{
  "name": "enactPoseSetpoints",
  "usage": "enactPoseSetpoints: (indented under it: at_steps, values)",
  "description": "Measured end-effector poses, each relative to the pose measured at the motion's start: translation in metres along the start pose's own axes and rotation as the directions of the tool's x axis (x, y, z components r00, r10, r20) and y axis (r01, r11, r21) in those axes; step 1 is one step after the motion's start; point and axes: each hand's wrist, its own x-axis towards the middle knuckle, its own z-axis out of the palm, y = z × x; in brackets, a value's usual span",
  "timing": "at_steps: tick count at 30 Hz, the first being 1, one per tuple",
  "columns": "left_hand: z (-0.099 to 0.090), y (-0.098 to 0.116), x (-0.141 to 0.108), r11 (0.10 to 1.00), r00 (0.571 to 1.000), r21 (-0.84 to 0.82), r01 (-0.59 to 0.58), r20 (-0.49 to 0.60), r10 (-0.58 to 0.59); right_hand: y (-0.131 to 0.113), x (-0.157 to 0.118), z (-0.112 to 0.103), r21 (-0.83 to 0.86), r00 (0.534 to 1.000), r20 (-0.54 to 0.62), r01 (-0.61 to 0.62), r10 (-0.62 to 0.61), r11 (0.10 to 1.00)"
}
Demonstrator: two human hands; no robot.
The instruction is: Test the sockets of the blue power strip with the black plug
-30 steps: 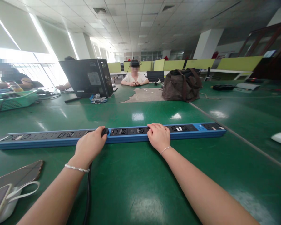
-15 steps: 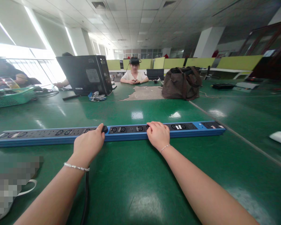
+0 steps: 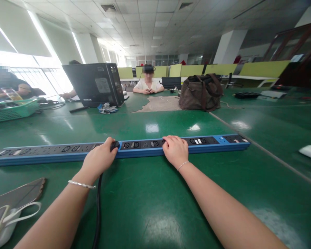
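Observation:
A long blue power strip [image 3: 142,153] with black sockets lies across the green table in front of me. My left hand [image 3: 100,155] is closed around a black plug [image 3: 115,145] at the strip's socket row, left of its middle. From under that hand a black power cord [image 3: 97,211] runs down towards me. My right hand [image 3: 175,149] grips the strip right of its middle, fingers over the top face and palm at the near side. Whether the plug's pins sit in a socket is hidden by the hand.
Phones [image 3: 20,193] with a white strap lie at the lower left. Further back are a green basket [image 3: 18,110], a black computer case [image 3: 95,84], gloves [image 3: 107,108] and a brown bag [image 3: 200,92]. One person [image 3: 148,84] sits opposite, another [image 3: 12,84] at the left.
My left hand has tilted a little and the plug shows more clearly beside its fingers. The cord has swung slightly right. My right hand keeps its place on the strip.

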Motion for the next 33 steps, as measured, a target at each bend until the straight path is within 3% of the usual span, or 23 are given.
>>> enactPoseSetpoints:
  at_steps: [4,7,10,12,13,16,20,27,33]
  values:
    - [0.003,0.005,-0.001,0.999,0.999,-0.013,0.037,-0.039,-0.038,0.0,0.0,0.001,-0.002,1.0,-0.012,0.001,-0.001,1.0]
    - [-0.005,0.007,-0.006,0.991,0.99,-0.067,0.115,-0.08,-0.12,0.0,-0.001,0.001,-0.003,1.0,-0.018,0.003,-0.003,1.0]
    - [-0.026,0.004,-0.014,0.962,0.935,-0.166,0.218,-0.246,-0.254,0.001,0.0,0.002,-0.002,1.0,-0.021,0.006,-0.006,1.0]
    - [-0.04,0.003,-0.02,0.949,0.889,-0.266,0.169,-0.375,-0.263,0.001,0.0,0.002,-0.003,1.0,-0.026,0.008,-0.008,1.0]
    - [-0.044,0.003,-0.022,0.949,0.887,-0.29,0.122,-0.398,-0.235,0.0,0.0,0.002,-0.004,1.0,-0.027,0.008,-0.008,1.0]
    - [-0.042,0.01,-0.024,0.948,0.934,-0.316,0.032,-0.329,-0.141,0.0,0.0,0.002,-0.005,1.0,-0.031,0.005,-0.005,1.0]
    - [-0.02,0.031,-0.015,0.96,0.987,-0.271,-0.062,-0.158,0.019,0.0,-0.001,0.002,-0.003,1.0,-0.028,0.0,0.0,1.0]
    - [-0.005,0.068,0.001,0.958,0.99,-0.251,-0.14,-0.07,0.126,0.0,-0.001,0.002,0.005,1.0,-0.025,-0.002,0.002,1.0]
    - [-0.014,0.085,0.004,0.978,0.996,-0.194,-0.082,-0.048,0.074,-0.001,-0.001,0.002,-0.001,1.0,-0.014,-0.006,0.006,1.0]
